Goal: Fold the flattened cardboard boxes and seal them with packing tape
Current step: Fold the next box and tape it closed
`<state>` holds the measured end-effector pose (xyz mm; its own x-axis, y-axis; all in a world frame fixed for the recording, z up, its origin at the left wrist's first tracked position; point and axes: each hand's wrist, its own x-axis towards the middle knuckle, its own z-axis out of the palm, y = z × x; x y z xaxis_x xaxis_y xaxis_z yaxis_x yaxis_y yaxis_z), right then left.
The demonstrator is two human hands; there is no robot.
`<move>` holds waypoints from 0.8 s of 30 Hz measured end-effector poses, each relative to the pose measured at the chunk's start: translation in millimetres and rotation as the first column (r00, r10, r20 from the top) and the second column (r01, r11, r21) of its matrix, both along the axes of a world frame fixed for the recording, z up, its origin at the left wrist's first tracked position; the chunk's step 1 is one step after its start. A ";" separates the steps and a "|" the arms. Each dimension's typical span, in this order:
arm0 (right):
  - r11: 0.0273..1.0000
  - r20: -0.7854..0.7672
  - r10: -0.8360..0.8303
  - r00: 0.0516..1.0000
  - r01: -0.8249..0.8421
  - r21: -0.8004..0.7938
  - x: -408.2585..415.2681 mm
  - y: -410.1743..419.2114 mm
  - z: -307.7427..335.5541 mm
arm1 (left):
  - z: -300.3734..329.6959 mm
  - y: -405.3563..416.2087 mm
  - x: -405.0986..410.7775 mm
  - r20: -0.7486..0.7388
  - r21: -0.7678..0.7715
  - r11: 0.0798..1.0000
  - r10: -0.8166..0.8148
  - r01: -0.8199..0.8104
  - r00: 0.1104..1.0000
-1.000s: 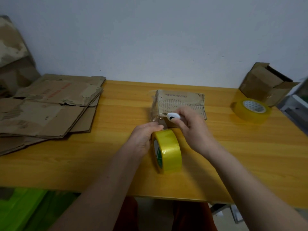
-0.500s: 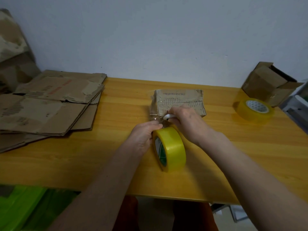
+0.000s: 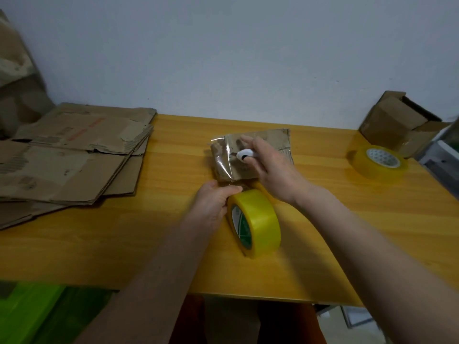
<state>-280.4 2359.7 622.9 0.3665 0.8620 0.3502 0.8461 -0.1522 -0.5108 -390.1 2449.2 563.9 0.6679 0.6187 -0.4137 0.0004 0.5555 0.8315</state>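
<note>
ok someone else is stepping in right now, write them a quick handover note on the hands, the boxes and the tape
Left hand: grips the upright yellow tape roll at its top edge, on the table.
Right hand: holds a small white cutter, fingers resting on the small folded box.
Done: box is folded; a clear tape strip lies across its left part.
Left: whether the strip is cut free of the roll cannot be told; check, press it down, then fold and seal the flattened boxes stacked at left.
A spare tape roll lies flat at right, beside an open box.
</note>
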 end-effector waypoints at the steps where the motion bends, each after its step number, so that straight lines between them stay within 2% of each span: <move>1: 1.000 -0.009 0.000 1.000 0.000 -0.006 0.1 2.3 1.7 | -0.2 0.9 -0.7 0.010 0.005 1.000 -0.013 0.013 1.000; 7: 0.996 0.006 0.004 1.000 -0.003 -0.090 0.6 11.8 11.7 | 7.7 -1.2 -12.9 0.037 0.112 0.967 -0.236 0.230 0.971; 11: 0.986 -0.005 -0.043 0.999 0.042 -0.160 0.5 19.2 15.8 | 7.7 -5.1 -18.6 0.021 0.202 0.927 -0.328 0.317 0.944; 13: 0.983 -0.091 -0.077 0.993 0.060 -0.173 3.5 21.3 10.7 | 7.1 -6.5 -18.5 0.011 0.220 0.923 -0.326 0.316 0.945; 16: 0.994 -0.262 -0.094 0.960 0.078 -0.070 6.5 17.6 5.9 | 7.9 -7.6 -18.2 0.030 0.220 0.929 -0.311 0.297 0.950; 20: 0.979 -0.113 -0.162 0.980 0.174 0.105 -5.6 -15.1 6.3 | 7.2 -6.7 -17.3 0.055 0.195 0.937 -0.305 0.289 0.951; 22: 0.963 0.019 -0.254 0.967 0.251 0.096 -10.6 -36.6 -4.7 | 5.8 -6.7 -16.0 0.062 0.187 0.945 -0.283 0.267 0.957; 24: 0.932 0.174 -0.363 0.915 0.355 0.078 -7.6 -48.4 -20.0 | 4.1 -8.4 -13.0 0.067 0.179 0.951 -0.268 0.253 0.961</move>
